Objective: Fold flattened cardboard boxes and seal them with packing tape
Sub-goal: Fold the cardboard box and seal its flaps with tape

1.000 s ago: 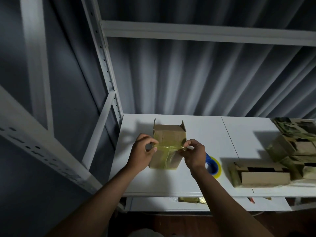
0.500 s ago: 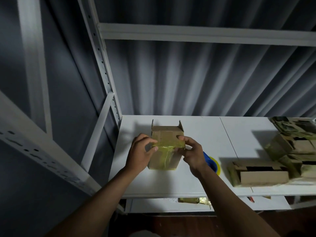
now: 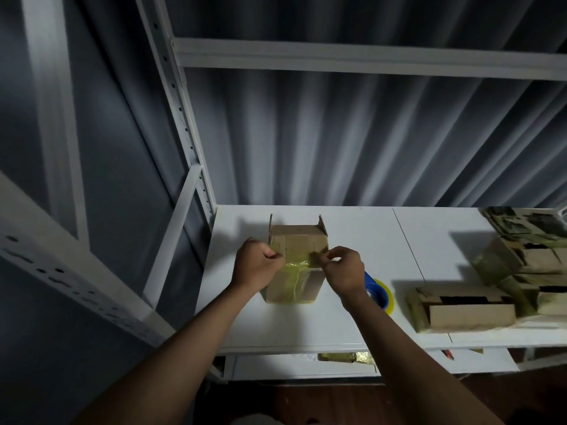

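On the white shelf (image 3: 352,320), toward its left end, a small cardboard box (image 3: 296,243) stands with two flaps sticking up at its far edge. A strip of yellowish packing tape (image 3: 299,264) runs across the box's upper near edge and more tape trails down its front face. The left hand (image 3: 256,265) is at the box's left corner, fingers curled, pinching the left end of the strip; the right hand (image 3: 343,271) is at the right corner, thumb and forefinger seemingly pinched on the strip's other end, though the dim light blurs the contact. Just behind the right wrist, a tape roll (image 3: 379,294) with a blue core and yellow rim lies on the shelf. Farther right sits a pile of taped cardboard boxes (image 3: 472,311), well apart from the one being handled. Behind the shelf hangs a grey pleated curtain (image 3: 337,142), framed by white perforated rack posts (image 3: 181,118).
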